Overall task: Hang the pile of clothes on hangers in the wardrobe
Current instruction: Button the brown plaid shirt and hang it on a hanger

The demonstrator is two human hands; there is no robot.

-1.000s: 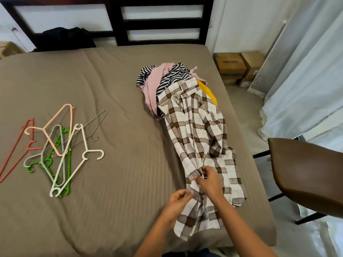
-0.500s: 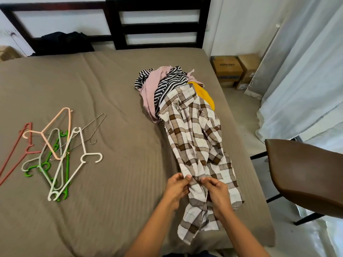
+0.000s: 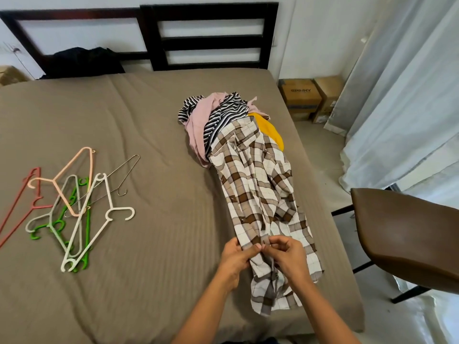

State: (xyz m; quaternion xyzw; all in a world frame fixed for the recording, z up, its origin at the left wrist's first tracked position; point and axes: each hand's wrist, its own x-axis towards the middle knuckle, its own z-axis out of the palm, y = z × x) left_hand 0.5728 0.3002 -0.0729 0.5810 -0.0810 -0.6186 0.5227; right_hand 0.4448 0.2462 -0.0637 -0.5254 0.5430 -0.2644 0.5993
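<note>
hangers (image 3: 72,207) left on bed (image 3: 154,244), clothes (image 3: 243,165) right (chair (image 3: 407,234) beyond)

Left grip (image 3: 235,257) and right grip (image 3: 289,259) pinch, fingertips nearly touching

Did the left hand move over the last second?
Yes. The left hand slid up the plaid shirt, away from the near edge of the bed, and now pinches it level with the right hand.

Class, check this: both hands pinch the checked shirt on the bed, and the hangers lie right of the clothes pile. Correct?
No. The head view shows the hangers left of the clothes pile; left hand and right hand do pinch the checked shirt on the bed.
</note>
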